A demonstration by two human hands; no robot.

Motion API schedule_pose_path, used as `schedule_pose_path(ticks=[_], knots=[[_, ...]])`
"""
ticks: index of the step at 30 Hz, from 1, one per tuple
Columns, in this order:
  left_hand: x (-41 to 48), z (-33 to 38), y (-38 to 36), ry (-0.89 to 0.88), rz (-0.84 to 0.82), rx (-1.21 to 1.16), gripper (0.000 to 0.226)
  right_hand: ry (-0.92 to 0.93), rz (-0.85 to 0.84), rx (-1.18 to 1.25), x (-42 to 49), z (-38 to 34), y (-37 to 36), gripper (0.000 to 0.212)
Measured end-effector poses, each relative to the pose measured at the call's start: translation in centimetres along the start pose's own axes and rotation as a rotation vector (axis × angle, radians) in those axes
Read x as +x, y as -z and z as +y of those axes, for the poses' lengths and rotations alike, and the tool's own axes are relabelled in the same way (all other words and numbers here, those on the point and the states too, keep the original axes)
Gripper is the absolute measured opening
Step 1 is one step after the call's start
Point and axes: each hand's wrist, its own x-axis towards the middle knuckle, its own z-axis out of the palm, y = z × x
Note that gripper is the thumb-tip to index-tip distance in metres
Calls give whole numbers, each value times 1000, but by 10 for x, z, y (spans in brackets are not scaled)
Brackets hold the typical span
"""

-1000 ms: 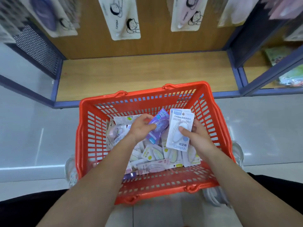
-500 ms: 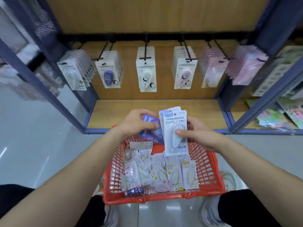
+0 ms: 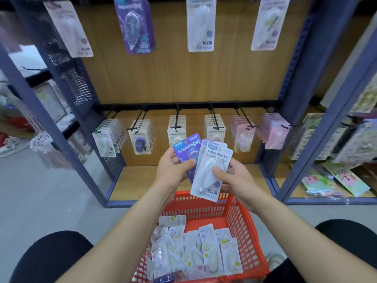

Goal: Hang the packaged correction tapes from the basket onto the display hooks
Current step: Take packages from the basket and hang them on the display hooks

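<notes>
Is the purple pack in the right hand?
No, the left hand holds the purple pack, while the right hand holds the white packs.

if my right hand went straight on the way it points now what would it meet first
Most likely the purple pack in the left hand: the right hand, holding white packs, points up and left at it. Behind that hang the lower hooks' packs; depth is unclear.
</notes>
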Motion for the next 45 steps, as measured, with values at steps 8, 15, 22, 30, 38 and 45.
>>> schedule_pose_path(ticks=[8, 15, 22, 30, 38, 45], knots=[[-5, 27, -22, -75, -59, 52, 31, 133, 139, -31, -7, -28, -5, 29], [17, 84, -9, -173, 30, 110, 31, 250, 164, 32, 11, -77, -13, 36], [62, 168, 28, -360, 150, 143, 27, 354, 192, -26, 65, -143, -36, 39], [112, 253, 62, -510, 281, 179, 35, 411, 171, -65, 111, -189, -65, 42], [147, 288, 73, -544, 343, 154, 37, 426, 136, -103, 126, -202, -80, 39], [165, 303, 79, -521, 375, 189, 37, 421, 133, -114, 132, -205, -80, 41]])
